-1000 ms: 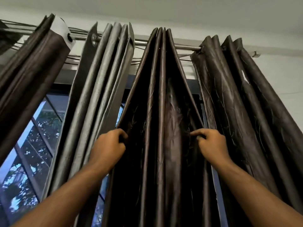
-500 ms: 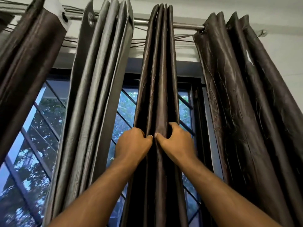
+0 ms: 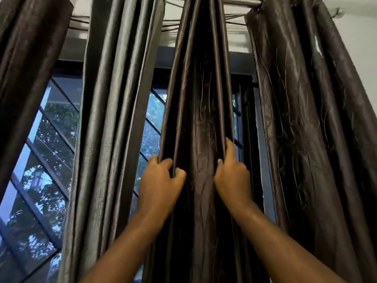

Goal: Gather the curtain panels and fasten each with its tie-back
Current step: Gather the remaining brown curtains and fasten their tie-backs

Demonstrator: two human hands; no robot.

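we are looking up at a window with four bunches of curtain hanging from a rod along the top edge of the frame. the dark brown centre curtain panel is hanging in the middle of the frame, running from the top edge down to the bottom. our left hand is sitting at centre, just left of the panel, fingers curled tight around the panel's left folds, a fold of cloth passing between the fingers. our right hand is sitting just right of centre at about the same height, fingers hooking around the panel's right folds, index finger pointing up along the edge. both hands are closed on cloth, a flat patterned strip of the panel showing between them. both forearms are coming up from the bottom edge. a grey panel is hanging left of centre, another dark panel in the upper left corner, and a brown patterned panel along the right side. the window glass with its diagonal grille is showing at left and lower left, trees blurring behind it. we are not seeing any tie-back in frame.
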